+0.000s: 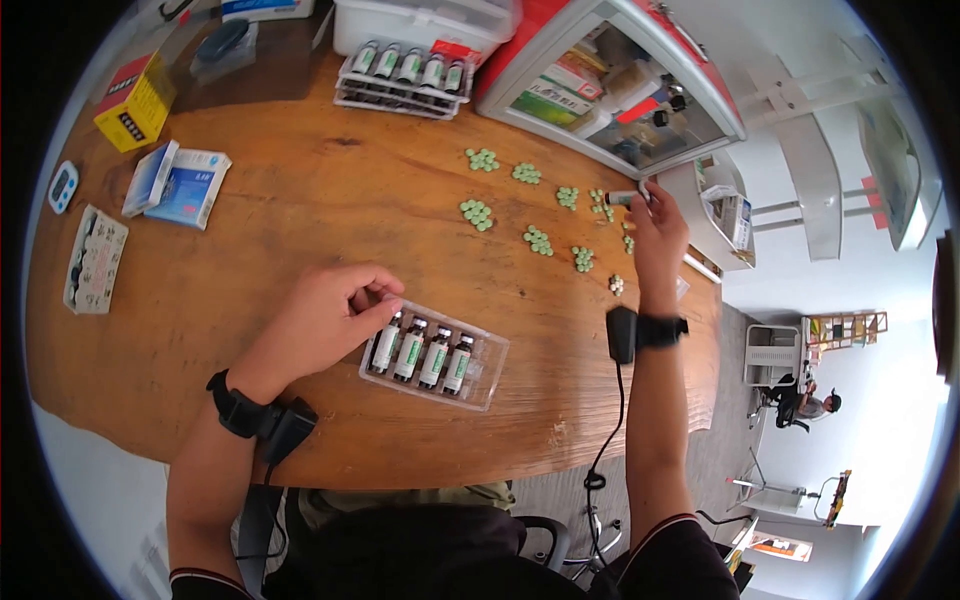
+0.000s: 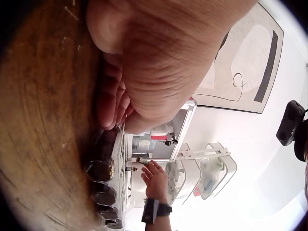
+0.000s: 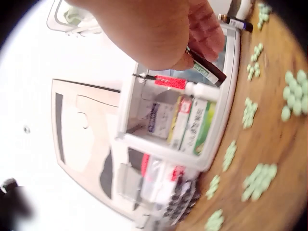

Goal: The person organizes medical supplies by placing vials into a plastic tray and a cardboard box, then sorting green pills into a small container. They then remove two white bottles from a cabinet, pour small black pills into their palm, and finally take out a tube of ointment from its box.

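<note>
My left hand (image 1: 325,320) pinches the near-left corner area of a clear plastic tray (image 1: 488,372) between thumb and fingers. Several dark glass vials (image 1: 434,358) with white and green labels lie side by side in that tray, its right end bare of them. At the far right of the table, my right hand (image 1: 658,235) holds another dark vial (image 3: 207,70) by one end, tilted and raised near the cabinet. A second small vial (image 3: 236,22) stands on the table just beyond that hand. Clusters of green tablets (image 1: 538,240) are spread in rows beside it.
A red and silver glass-door cabinet (image 1: 620,90) stands at the back right. Stacked trays of vials (image 1: 405,80) sit by a white plastic bin (image 1: 425,22). Along the left are a yellow box (image 1: 135,105), blue-white boxes (image 1: 190,188), a timer (image 1: 63,187) and a patterned box (image 1: 96,262).
</note>
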Available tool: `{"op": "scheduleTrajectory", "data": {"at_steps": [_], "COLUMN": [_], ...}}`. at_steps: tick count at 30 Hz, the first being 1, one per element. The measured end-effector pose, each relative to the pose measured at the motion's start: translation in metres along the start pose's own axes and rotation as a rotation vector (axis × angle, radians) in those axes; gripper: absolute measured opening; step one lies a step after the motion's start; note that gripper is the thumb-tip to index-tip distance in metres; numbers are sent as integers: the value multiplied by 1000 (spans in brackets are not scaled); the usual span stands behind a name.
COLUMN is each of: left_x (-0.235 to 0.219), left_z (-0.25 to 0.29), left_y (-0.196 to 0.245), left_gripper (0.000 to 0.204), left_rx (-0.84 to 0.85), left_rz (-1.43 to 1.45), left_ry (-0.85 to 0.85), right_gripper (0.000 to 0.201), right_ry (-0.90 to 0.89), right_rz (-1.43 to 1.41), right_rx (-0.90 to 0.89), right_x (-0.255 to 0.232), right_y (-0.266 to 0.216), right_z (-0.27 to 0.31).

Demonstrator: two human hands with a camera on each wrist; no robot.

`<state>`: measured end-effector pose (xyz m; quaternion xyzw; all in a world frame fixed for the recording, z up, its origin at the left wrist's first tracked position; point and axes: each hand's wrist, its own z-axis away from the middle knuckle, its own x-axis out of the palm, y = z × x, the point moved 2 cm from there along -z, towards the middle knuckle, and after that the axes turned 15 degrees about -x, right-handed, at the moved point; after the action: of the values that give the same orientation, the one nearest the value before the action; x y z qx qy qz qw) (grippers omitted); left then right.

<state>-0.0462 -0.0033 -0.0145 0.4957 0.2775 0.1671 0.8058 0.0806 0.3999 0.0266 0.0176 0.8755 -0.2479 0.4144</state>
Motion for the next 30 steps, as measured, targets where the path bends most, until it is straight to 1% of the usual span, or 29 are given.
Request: {"op": "scheduleTrajectory", "data": {"at_steps": [2, 4, 6, 8, 10, 11, 12, 14, 21, 23, 24, 26, 27, 29, 30], "left_x": [1, 1, 2, 1, 2, 2, 2, 2, 1, 0, -1, -1, -1, -2, -1], "left_z": [-1, 0, -1, -3, -3, -4, -5, -5, -8, -9, -9, -10, -10, -12, -13], "left_y": [-3, -2, -2, -2, -1, -1, -2, -1, 0, 0, 0, -1, 0, 0, -2], "left_gripper": [20, 20, 20, 20, 20, 20, 20, 19, 19, 19, 19, 19, 19, 19, 19], "left_rx": [16, -21, -20, -10, -5, -4, -1, 7, 25, 20, 17, 10, 8, 7, 30], "left_rz": [-20, -13, -9, -37, -2, -9, -15, -25, -36, -35, -36, -40, -39, -46, -35], "left_ry": [-1, -4, -15, -17, -25, -30, -24, -18, -10, -16, -20, -25, -28, -39, -30], "right_gripper": [35, 34, 33, 29, 21, 20, 20, 22, 20, 18, 18, 20, 20, 25, 25], "right_ry": [5, -125, -239, -340, -490, -491, -485, -570, -607, -597, -598, -605, -604, -737, -731], "right_rz": [-521, -636, -769, -702, -517, -514, -515, -400, -362, -393, -394, -431, -433, -384, -387], "right_rx": [262, 349, 347, 262, 40, 83, 87, 20, 16, 105, 106, 208, 212, 121, 128], "right_x": [-9, -17, -16, -9, -7, -4, -2, 3, 3, 0, -3, -7, -8, -6, -4], "right_y": [-51, -102, -133, -147, -169, -175, -175, -174, -170, -172, -174, -176, -175, -175, -174], "right_z": [31, 62, 95, 125, 140, 141, 143, 145, 141, 142, 142, 140, 140, 139, 139]}}
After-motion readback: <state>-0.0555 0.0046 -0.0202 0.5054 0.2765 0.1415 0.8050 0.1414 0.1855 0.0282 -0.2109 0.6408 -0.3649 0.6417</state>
